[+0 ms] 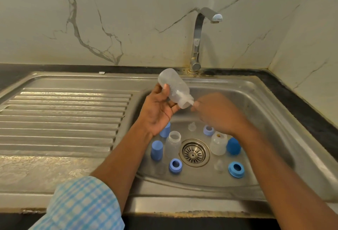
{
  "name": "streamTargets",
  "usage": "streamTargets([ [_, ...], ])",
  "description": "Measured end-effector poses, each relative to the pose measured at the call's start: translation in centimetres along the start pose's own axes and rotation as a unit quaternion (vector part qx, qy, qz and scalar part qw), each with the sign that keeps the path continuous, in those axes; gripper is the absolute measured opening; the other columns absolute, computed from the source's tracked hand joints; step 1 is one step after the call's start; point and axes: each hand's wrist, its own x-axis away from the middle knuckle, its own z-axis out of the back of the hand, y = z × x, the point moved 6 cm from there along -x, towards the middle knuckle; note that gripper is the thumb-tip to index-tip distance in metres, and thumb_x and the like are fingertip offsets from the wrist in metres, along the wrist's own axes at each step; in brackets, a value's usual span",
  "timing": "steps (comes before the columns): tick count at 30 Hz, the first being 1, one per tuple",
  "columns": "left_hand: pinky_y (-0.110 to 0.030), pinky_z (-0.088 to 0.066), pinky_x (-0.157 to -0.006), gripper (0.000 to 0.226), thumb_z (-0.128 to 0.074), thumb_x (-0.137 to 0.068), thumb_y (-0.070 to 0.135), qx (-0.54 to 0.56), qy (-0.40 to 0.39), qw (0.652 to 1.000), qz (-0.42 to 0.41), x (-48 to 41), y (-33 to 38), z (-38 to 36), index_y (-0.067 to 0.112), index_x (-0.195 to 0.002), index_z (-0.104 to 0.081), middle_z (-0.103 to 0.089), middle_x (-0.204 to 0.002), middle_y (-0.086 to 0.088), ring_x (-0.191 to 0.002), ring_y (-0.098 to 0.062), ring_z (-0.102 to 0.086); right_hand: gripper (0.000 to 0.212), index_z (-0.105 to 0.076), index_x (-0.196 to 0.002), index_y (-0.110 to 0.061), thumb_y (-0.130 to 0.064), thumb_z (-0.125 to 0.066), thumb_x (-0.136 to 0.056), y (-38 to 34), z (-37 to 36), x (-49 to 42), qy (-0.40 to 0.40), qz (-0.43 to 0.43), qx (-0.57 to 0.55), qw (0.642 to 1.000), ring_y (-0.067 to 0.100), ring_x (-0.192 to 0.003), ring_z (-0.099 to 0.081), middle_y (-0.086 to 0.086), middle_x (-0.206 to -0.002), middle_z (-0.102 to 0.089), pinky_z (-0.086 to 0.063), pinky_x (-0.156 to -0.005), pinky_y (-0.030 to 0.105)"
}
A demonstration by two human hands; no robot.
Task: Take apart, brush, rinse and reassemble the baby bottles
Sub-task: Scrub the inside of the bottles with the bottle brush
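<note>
While left hand [157, 112] grips tilted translucent plastic bottle [173, 88] above steel sink basin [256, 105] near back rim, right hand [219, 114] blurred at bottle mouth, grasp unclear, blue plastic caps [156, 150] crowd round metal drain strainer [193, 153]

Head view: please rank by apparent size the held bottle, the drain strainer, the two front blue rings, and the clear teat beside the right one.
1. The held bottle, though it is raised nearer the camera.
2. The drain strainer.
3. The left blue ring and the right blue ring: alike, not ranked.
4. The clear teat.
</note>
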Motion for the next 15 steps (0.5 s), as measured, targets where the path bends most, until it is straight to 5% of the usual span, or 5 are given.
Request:
streamTargets([
  [5, -0.046, -0.060, -0.086, 0.056, -0.053, -0.095, 0.011, 0.022, 0.037, 0.999, -0.017, -0.2, 0.1, 0.4, 0.017, -0.149, -0.037, -0.055, -0.140, -0.020, -0.110, -0.035, -0.066, 0.029, -0.070, -0.082, -0.010, -0.029, -0.056, -0.098, -0.1, -1.2, -0.8, 0.093, 0.029, 0.078, 0.992, 0.021, -0.064, -0.063, 0.006, -0.068, -0.067, -0.054, -0.069, 0.043],
  [8, -0.043, -0.061, -0.080, 0.043, -0.043, -0.103, 0.003, -0.094, 0.137, 0.985, -0.050, -0.5, -0.3, 1.9, 0.023, -0.141, -0.039, -0.056, -0.133, -0.014, -0.105, -0.031, -0.068, 0.017, -0.074, -0.088, -0.021, -0.033, -0.063, -0.093, 0.0, -1.2, -1.0, 0.119, 0.017, 0.152, 0.981, 0.022, -0.065, -0.061, 0.001, -0.070, -0.066, -0.051, -0.063, 0.037],
  [11, -0.042, -0.060, -0.079, 0.037, -0.052, -0.102, 0.017, -0.101, 0.145, 0.983, -0.041, -0.4, -0.3, 2.0, 0.019, -0.137, -0.043, -0.058, -0.132, -0.013, -0.105, -0.031, -0.069, 0.013, -0.074, -0.096, -0.023, -0.031, -0.064, -0.092, -0.2, -1.0, -1.0, 0.129, 0.009, 0.200, 0.971, 0.023, -0.071, -0.063, 0.001, -0.077, -0.068, -0.051, -0.065, 0.035],
  [15, -0.045, -0.062, -0.080, 0.081, -0.075, -0.070, 0.040, -0.130, 0.158, 0.978, -0.027, -0.4, -1.0, 2.0, 0.020, -0.138, -0.036, -0.052, -0.133, -0.012, -0.113, -0.033, -0.065, 0.010, -0.069, -0.100, -0.025, -0.028, -0.062, -0.094, -1.2, -1.4, -0.8, 0.127, 0.024, 0.256, 0.958, 0.020, -0.074, -0.059, 0.000, -0.087, -0.068, -0.042, -0.063, 0.031],
])
